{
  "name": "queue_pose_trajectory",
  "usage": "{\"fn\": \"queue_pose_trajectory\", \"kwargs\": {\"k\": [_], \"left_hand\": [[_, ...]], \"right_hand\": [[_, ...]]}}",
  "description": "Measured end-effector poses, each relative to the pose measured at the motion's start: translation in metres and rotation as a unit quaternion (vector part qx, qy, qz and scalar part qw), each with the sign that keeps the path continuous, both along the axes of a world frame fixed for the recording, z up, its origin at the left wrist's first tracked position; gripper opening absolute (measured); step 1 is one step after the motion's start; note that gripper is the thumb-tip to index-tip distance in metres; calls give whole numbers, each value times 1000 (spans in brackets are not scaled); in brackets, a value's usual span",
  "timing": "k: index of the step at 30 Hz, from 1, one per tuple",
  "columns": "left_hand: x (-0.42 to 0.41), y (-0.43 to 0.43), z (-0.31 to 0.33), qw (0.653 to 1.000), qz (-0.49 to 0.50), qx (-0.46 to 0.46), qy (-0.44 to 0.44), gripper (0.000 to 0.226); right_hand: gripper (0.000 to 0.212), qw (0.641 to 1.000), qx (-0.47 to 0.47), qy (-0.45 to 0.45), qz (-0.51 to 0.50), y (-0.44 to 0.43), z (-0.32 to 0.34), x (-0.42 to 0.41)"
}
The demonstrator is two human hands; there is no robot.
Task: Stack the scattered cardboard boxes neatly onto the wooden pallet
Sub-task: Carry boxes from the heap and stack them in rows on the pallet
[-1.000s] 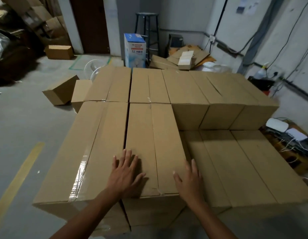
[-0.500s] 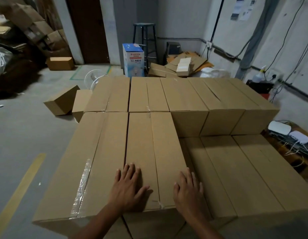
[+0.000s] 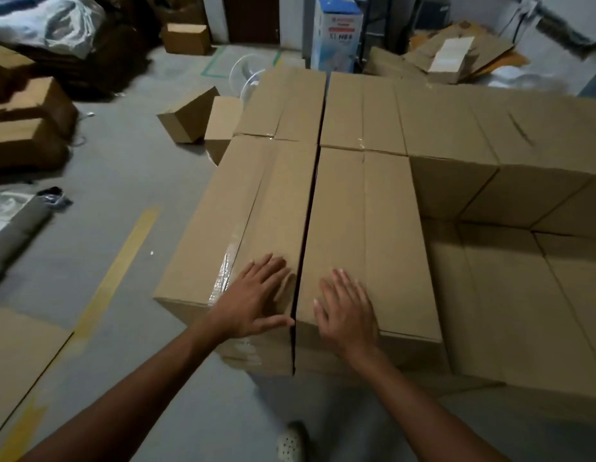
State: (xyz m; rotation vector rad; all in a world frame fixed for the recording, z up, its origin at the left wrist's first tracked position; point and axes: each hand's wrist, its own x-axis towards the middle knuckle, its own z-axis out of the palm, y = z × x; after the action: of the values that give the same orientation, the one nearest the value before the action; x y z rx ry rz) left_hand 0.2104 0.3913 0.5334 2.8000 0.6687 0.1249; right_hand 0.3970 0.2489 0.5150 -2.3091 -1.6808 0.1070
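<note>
Stacked boxes (image 3: 373, 211) closed, taped; contents hidden.

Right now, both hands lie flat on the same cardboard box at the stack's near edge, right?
No: the head view shows the left hand flat on the taped left box and the right hand flat on the right box beside it, a dark gap between them, both at the stack's near edge.

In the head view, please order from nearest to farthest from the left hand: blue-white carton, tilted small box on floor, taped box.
1. Taped box, under the left hand.
2. Tilted small box, on the floor, left.
3. Blue-white carton, upright at the back.
</note>
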Motion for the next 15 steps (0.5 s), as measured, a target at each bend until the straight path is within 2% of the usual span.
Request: {"fn": "queue_pose_trajectory", "kwargs": {"k": [3, 5, 15], "left_hand": [[-9, -5, -17, 993, -19, 98, 64, 108], [-3, -8, -22, 990, -4, 127, 58, 106], [0, -12, -25, 991, 10, 127, 50, 105]], "right_hand": [[50, 999, 36, -16, -16, 6, -4, -3], [50, 999, 34, -25, -24, 8, -4, -6], [52, 999, 12, -23, -32, 6, -2, -7]]}}
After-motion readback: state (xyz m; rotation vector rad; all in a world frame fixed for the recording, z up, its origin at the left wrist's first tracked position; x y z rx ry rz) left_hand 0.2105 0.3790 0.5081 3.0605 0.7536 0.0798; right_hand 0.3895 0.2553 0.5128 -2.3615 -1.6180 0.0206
